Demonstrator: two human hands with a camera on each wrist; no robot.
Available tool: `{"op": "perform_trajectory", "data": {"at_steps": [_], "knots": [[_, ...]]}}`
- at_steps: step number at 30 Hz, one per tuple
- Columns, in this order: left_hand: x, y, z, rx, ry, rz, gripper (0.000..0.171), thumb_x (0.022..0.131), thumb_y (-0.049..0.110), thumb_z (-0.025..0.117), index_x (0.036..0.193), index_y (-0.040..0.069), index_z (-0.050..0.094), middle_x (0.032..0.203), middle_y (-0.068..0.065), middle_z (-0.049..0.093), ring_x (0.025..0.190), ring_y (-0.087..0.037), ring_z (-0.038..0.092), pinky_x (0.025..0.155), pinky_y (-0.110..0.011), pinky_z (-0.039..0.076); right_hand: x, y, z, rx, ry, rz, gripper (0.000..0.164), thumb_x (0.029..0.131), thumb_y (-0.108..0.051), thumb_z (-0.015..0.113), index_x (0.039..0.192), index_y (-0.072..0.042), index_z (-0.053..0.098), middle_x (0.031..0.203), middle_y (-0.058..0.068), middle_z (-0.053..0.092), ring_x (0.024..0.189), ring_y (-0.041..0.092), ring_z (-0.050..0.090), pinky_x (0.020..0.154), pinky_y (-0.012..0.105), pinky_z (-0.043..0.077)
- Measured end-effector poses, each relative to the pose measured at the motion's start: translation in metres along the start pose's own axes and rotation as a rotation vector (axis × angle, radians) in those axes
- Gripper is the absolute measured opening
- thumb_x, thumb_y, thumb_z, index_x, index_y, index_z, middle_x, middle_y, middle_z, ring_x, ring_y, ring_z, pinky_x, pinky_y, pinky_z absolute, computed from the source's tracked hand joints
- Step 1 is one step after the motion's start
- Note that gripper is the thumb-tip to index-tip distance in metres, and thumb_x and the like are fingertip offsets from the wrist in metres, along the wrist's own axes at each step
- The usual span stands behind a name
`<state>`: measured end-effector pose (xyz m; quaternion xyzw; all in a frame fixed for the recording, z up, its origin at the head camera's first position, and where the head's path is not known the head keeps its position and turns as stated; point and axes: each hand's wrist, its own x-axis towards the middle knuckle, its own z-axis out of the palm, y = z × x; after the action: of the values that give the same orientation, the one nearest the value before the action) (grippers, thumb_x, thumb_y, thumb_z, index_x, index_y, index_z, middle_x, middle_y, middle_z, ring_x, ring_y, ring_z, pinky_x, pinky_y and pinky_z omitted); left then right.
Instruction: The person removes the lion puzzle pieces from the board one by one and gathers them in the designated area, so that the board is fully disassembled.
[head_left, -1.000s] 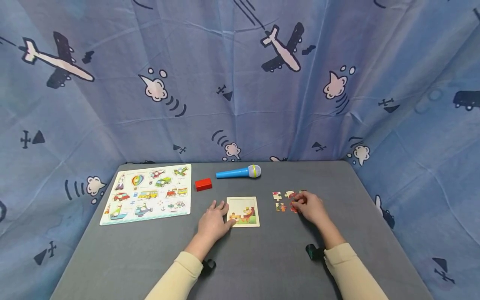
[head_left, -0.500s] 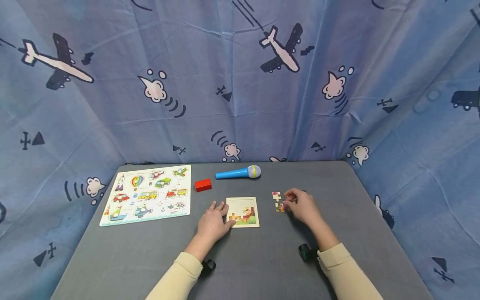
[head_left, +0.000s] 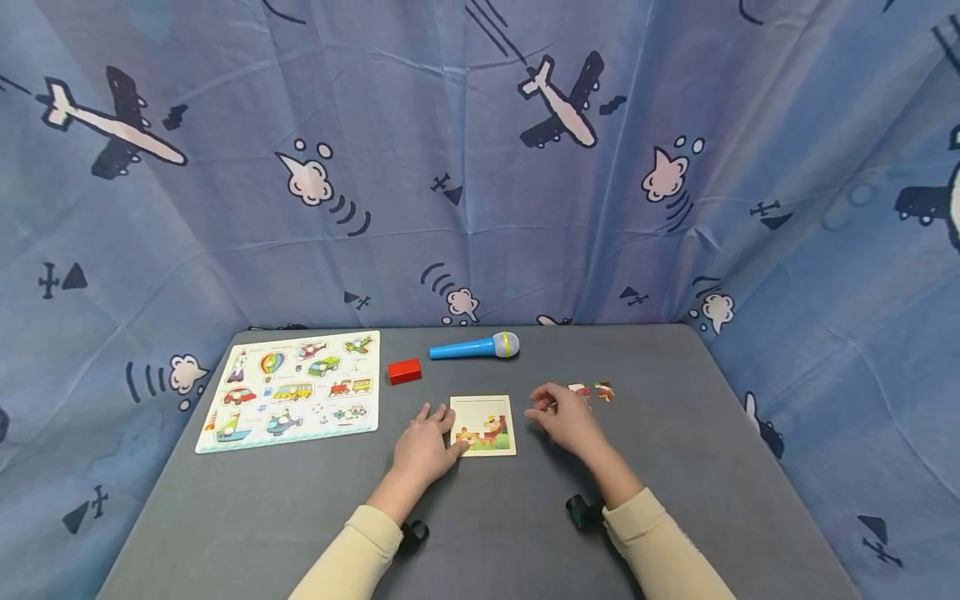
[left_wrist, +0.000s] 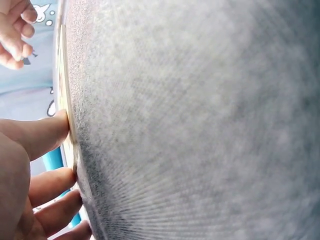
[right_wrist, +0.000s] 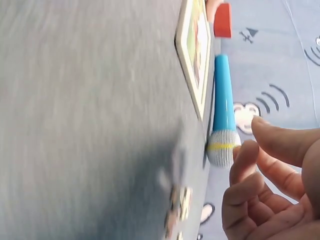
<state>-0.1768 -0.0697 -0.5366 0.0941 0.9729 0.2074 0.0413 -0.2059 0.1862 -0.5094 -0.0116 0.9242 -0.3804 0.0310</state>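
Observation:
A small square puzzle frame (head_left: 482,425) lies on the grey table (head_left: 262,517), with pieces fitted along its lower edge. My left hand (head_left: 423,446) rests flat beside it, fingers relaxed, thumb against the frame's left edge (left_wrist: 64,100). My right hand (head_left: 564,419) hovers just right of the frame with its fingers curled, pinching what looks like a small puzzle piece, mostly hidden by the fingers. Two loose puzzle pieces (head_left: 591,390) lie behind that hand; others are hidden under it. In the right wrist view the curled fingers (right_wrist: 245,175) sit near loose pieces (right_wrist: 177,200).
A blue toy microphone (head_left: 472,347) and a red block (head_left: 404,371) lie behind the frame. A large vehicle puzzle board (head_left: 292,389) sits at the left. A blue curtain with aeroplane prints (head_left: 480,167) surrounds the table's far and side edges.
My right hand left the cluster of loose pieces and moved left toward the small frame. The left hand stayed beside the frame.

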Motion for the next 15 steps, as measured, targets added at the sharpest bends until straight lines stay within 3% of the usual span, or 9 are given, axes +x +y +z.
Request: {"op": "perform_trajectory", "data": {"at_steps": [15], "knots": [[0.000, 0.001, 0.001, 0.016, -0.012, -0.016, 0.065, 0.089, 0.046, 0.074, 0.143, 0.012, 0.059, 0.151, -0.009, 0.052, 0.147, -0.036, 0.039, 0.109, -0.055, 0.044, 0.002, -0.021, 0.040, 0.038, -0.082, -0.030, 0.023, 0.088, -0.018, 0.080, 0.106, -0.006, 0.073, 0.083, -0.002, 0.069, 0.066, 0.009, 0.057, 0.060, 0.026, 0.047]]}}
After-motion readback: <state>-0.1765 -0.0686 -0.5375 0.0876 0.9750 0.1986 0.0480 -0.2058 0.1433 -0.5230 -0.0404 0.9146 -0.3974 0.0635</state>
